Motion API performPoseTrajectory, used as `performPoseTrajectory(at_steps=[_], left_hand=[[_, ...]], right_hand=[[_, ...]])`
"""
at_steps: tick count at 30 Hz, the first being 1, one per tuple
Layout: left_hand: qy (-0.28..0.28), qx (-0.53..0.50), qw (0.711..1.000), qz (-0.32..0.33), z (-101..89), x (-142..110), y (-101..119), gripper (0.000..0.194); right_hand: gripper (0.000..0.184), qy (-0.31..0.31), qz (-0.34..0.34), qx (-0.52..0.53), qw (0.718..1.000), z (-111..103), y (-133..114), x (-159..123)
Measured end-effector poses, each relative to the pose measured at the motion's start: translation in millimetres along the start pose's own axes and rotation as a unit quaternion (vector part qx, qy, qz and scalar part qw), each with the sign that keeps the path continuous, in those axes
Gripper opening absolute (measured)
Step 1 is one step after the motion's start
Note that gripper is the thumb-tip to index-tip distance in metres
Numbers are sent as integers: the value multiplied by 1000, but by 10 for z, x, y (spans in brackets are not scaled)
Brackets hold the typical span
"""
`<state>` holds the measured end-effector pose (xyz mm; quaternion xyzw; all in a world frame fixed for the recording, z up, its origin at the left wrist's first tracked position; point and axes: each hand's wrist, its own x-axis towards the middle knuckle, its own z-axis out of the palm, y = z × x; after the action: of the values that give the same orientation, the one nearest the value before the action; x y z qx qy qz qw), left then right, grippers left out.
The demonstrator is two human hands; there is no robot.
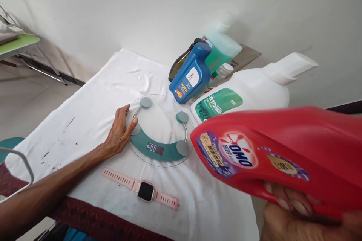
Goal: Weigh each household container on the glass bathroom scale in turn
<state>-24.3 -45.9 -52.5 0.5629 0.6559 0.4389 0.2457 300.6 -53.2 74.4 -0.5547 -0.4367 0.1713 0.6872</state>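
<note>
My left hand point(120, 131) is at the left rim of a round glass bathroom scale point(154, 153), its thumb on top and its fingers around the edge. Lit digits show on the scale's small display, and its glass top carries nothing. At the right, my right hand point(294, 216) is closed round the handle of a large red OMO laundry detergent bottle point(271, 150). The bottle is tilted on its side in the air, and its cap end lies outside the view. Near the table's front lies a pink-strapped smartwatch point(145, 191), face up.
Behind the scale stand a blue bottle point(192, 73), a dark bottle point(181, 62), a green liquid jug point(222, 47), a small clear bottle point(222, 72) and a big white detergent bottle point(251, 86). A white cloth point(104, 83) covers the table against the wall. A green-topped table point(19, 43) is at far left.
</note>
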Motion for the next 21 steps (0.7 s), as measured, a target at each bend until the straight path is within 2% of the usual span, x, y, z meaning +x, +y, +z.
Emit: performPoseTrajectory(at_steps=[2, 6, 10, 15, 21], left_hand=[[-4, 1, 1000, 3, -7, 7, -5, 71], [-5, -4, 1000, 7, -18, 11, -11, 67], [-2, -2, 1000, 16, -6, 13, -39, 65], [-1, 7, 1000, 31, 11, 24, -74, 63], [0, 15, 999, 42, 17, 35, -72, 62]], right_hand=[[54, -53, 19, 50, 997, 229, -8, 29], [55, -105, 46, 108, 988, 732, 51, 21], [56, -174, 44, 157, 971, 1087, 158, 2], [64, -202, 49, 159, 965, 1316, 260, 5], [62, -187, 49, 155, 969, 1373, 392, -42]])
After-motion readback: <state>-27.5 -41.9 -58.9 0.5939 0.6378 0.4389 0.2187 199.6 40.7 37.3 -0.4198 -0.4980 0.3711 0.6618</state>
